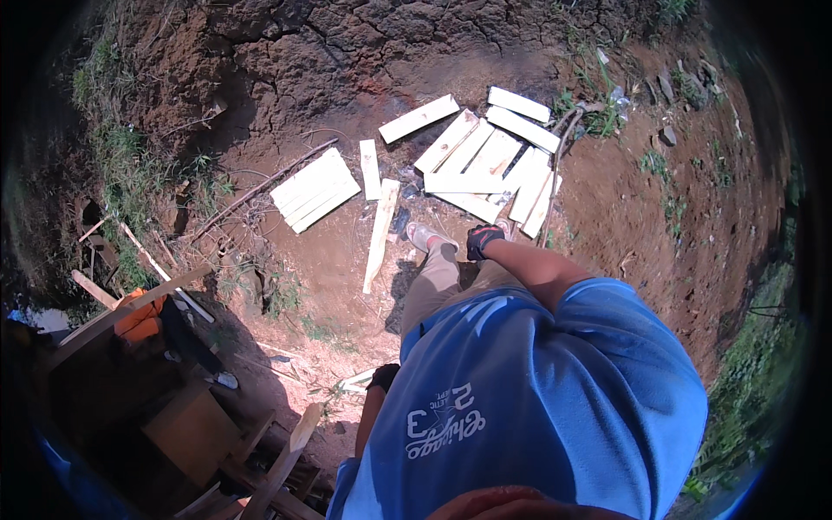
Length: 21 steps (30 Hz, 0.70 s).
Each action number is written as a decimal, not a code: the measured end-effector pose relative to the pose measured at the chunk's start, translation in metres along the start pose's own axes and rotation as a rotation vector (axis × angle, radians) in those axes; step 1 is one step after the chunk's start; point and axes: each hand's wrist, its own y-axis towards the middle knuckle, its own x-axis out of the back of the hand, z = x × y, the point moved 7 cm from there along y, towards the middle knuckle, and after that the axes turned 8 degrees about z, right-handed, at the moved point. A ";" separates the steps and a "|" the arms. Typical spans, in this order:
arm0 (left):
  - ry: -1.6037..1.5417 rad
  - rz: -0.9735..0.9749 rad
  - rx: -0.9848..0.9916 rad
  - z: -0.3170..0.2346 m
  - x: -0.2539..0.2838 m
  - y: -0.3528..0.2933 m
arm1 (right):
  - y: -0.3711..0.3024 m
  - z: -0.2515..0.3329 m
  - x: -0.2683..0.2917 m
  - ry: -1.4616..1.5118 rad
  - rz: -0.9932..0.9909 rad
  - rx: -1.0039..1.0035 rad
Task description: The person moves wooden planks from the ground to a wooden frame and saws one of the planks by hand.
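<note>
My right hand (484,241), in a black and red glove, hangs in front of my right leg with its fingers curled in. Nothing shows in it, and it is close to the near edge of a spread of pale wooden boards (464,184) on the ground. My left hand (384,377), in a dark glove, is low beside my left hip; its fingers are too dark and small to read. Pale wood strips (355,381) lie just beyond it. Ahead of my feet, a long narrow board (381,232) lies near a neat group of boards (315,191).
A cracked earth bank (347,61) rises ahead. Thin poles (264,189) lie on the soil. At the left, a person in orange (141,319) is beside a wooden beam (130,308). More timber (282,464) and a brown panel (192,433) stand at the lower left.
</note>
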 end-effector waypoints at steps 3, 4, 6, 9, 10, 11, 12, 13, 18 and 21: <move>0.096 0.047 -0.020 0.001 0.010 0.020 | -0.034 -0.098 -0.045 0.145 0.090 -0.182; 0.124 0.064 -0.026 0.000 0.009 0.025 | -0.045 -0.137 -0.058 0.246 0.045 -0.234; 0.126 -0.027 -0.092 0.004 0.001 0.046 | -0.058 -0.218 -0.073 0.331 0.001 -0.373; 0.224 -0.301 -0.113 -0.006 0.062 0.072 | -0.084 -0.319 -0.097 0.482 -0.144 -0.528; 0.052 -0.350 -0.071 -0.033 0.105 0.045 | -0.096 -0.344 -0.101 0.511 -0.189 -0.571; 0.063 -0.360 0.054 -0.033 0.126 0.051 | -0.104 -0.353 -0.100 0.610 -0.217 -0.569; 0.079 -0.392 0.059 -0.059 0.156 0.037 | -0.116 -0.365 -0.104 0.716 -0.251 -0.587; 0.019 -0.456 0.040 -0.077 0.183 0.016 | -0.128 -0.371 -0.110 0.822 -0.284 -0.598; 0.122 -0.359 -0.075 -0.136 0.249 0.017 | -0.159 -0.339 -0.137 1.403 -0.624 -0.362; 0.248 -0.262 -0.132 -0.152 0.264 0.036 | -0.146 -0.312 -0.211 1.624 -0.585 -0.390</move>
